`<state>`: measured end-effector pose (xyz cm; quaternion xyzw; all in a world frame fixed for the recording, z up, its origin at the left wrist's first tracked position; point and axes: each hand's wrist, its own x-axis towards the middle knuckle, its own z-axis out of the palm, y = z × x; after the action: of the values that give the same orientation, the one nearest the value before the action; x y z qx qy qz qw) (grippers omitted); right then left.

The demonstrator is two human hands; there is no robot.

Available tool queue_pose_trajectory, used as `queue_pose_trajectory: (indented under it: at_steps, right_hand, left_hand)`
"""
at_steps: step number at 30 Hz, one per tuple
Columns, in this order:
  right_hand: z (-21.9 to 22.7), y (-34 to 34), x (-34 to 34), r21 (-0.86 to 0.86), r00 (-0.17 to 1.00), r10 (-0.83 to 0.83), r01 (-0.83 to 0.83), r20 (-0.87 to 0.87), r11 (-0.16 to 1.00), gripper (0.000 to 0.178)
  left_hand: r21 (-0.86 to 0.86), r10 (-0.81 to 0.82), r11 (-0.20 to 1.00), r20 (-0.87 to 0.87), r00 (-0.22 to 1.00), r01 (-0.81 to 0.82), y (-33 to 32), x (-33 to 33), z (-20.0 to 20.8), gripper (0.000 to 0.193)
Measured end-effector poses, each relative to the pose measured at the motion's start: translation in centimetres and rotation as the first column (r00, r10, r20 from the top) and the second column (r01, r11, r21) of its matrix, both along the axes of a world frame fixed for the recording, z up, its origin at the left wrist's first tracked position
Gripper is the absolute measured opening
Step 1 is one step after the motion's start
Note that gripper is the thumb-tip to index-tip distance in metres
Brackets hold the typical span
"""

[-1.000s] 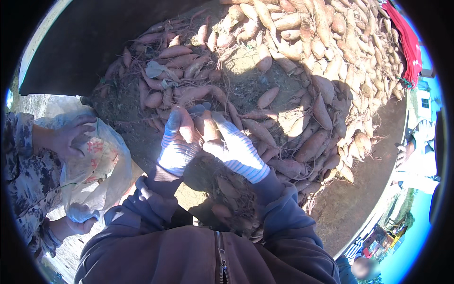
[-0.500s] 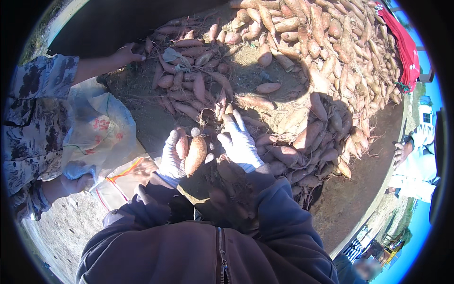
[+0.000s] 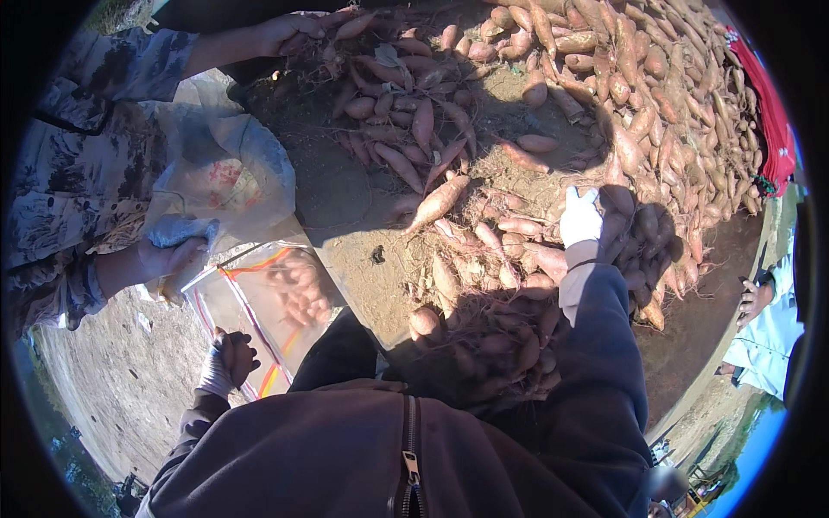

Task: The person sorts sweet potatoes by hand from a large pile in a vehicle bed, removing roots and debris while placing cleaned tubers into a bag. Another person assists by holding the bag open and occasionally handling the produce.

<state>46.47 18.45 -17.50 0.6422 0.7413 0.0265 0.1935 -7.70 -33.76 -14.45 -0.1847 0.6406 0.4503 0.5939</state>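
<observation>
My left hand (image 3: 229, 358), in a white glove with a dark palm, is low at the left beside a clear plastic bag (image 3: 256, 302). Its fingers curl around a dark reddish sweet potato, mostly in shadow. The bag has red and yellow edges and sweet potatoes inside it. My right hand (image 3: 582, 220), gloved in white and brightly lit, reaches forward over the heap of sweet potatoes (image 3: 643, 155). Its fingers are apart and nothing shows in them. A long, paler sweet potato (image 3: 439, 204) lies on the soil between my arms, near a cluster of rooty ones (image 3: 496, 345).
At the left, a person in patterned sleeves has one hand (image 3: 289, 34) at sweet potatoes and the other (image 3: 177, 255) at a cloudy plastic sack (image 3: 224, 173). Another person's hand (image 3: 751, 302) is at the far right. Red cloth (image 3: 768, 121) borders the heap.
My left hand has swung left and down, away from the pile to the bag. My right hand has moved right and farther forward. The view has shifted, and the other person's far hand has lifted.
</observation>
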Motion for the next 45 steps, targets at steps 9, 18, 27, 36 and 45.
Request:
queue_pose_trajectory:
  at_steps: [9, 18, 27, 36, 45]
  right_hand:
    - [8.1, -5.4, -10.2, 0.429, 0.662, 0.599, -0.428, -0.451, 0.795, 0.042]
    - [3.3, -7.2, -18.9, 0.021, 0.640, 0.438, -0.551, -0.631, 0.834, 0.052]
    - [7.0, -13.4, -10.8, -0.328, -0.097, -0.369, -0.292, -0.925, 0.899, 0.024]
    - [9.4, -22.1, -10.3, -0.443, 0.046, -0.440, -0.083, -0.897, 0.893, 0.027]
    - [14.3, -22.4, -12.0, 0.269, 0.381, 0.309, -0.157, -0.871, 0.950, 0.017]
  left_hand:
    - [-0.451, -0.469, 0.868, -0.604, 0.644, 0.209, -9.6, 1.7, -12.3, 0.063]
    - [-0.245, -0.340, 0.830, -0.935, 0.105, 0.500, 11.2, 9.1, 4.1, 0.040]
    - [0.610, -0.489, 0.577, -0.275, 0.828, 0.543, 29.7, 19.7, 9.8, 0.048]
    - [-0.045, -0.556, -0.077, -0.827, -0.080, 0.996, 26.0, 24.2, 6.3, 0.048]
    - [0.552, -0.697, 0.409, -0.325, 0.639, 0.726, 22.1, 25.6, 2.7, 0.024]
